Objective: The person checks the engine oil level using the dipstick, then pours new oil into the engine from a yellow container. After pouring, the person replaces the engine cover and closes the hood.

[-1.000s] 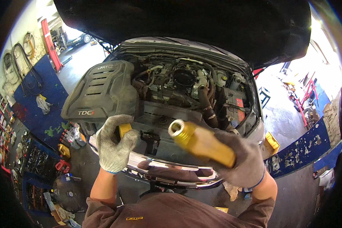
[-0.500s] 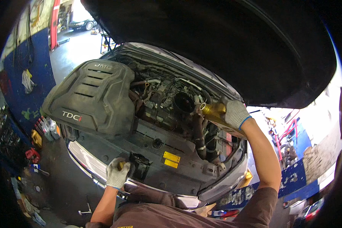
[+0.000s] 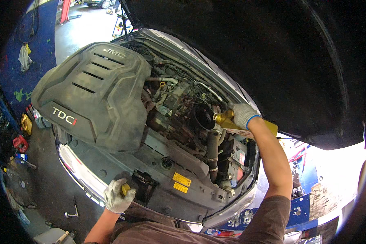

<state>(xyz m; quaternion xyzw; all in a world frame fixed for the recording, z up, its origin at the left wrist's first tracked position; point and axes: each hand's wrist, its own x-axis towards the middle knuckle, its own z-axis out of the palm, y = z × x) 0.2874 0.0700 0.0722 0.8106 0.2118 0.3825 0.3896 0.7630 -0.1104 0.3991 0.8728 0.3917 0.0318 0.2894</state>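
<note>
My right hand (image 3: 245, 115), in a whitish work glove with a blue cuff, grips a gold oil jug (image 3: 268, 127) by its upper part. The jug lies nearly on its side, its open mouth facing left, just beside the rim of a black funnel (image 3: 203, 116) standing in the engine bay. No stream of oil can be made out. My left hand (image 3: 117, 198), gloved too, is closed around a small yellow cap (image 3: 126, 188) near the front edge of the car.
A large black engine cover (image 3: 95, 93) rests over the left of the bay. Overhead at right hangs the raised hood (image 3: 248, 53). A battery (image 3: 236, 160) sits below the jug. Yellow labels (image 3: 181, 182) mark the front panel. A gold jug (image 3: 26, 124) stands on the floor at left.
The jug has tipped further, its base rising to the right of my right hand. My left hand still has the cap. The whole view has shifted and turned slightly.
</note>
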